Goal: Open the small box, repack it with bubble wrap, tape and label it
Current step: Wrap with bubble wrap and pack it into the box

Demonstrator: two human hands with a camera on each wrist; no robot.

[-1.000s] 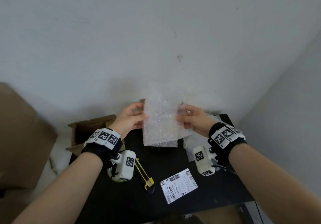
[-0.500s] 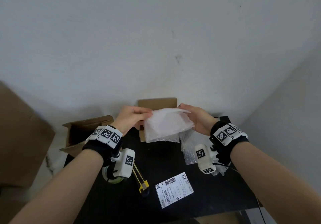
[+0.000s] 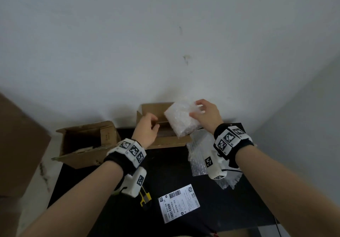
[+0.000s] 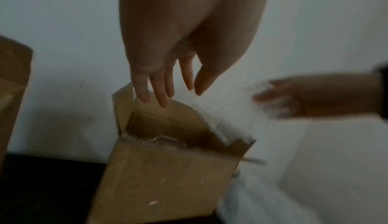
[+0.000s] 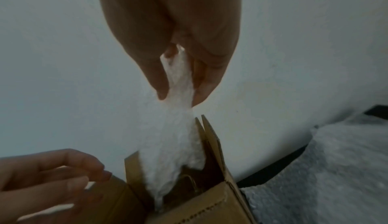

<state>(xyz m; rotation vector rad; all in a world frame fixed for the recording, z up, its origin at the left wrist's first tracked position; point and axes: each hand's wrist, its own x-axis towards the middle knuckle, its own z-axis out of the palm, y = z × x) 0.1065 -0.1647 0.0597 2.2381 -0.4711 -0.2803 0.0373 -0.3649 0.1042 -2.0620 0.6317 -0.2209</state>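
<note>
Big box (image 3: 86, 143): it sits open at the left edge of the table (image 3: 171, 168), out of the way.
Left hand (image 3: 146, 132): its fingers (image 4: 159, 86) hang loose and hold nothing. It waits just over the box's left flap, maybe to keep the top wide.
Box (image 3: 165, 139): it stands open in the middle, by the wall, ready to be filled.
Wrap (image 3: 181, 121): its low end dips into the box. Its top end sits between the right thumb and fingers.
Right hand (image 3: 206, 117): it pinches the wrap from above, so it can push it down.
Label (image 3: 178, 203): it lies flat near the front, for later.
</note>
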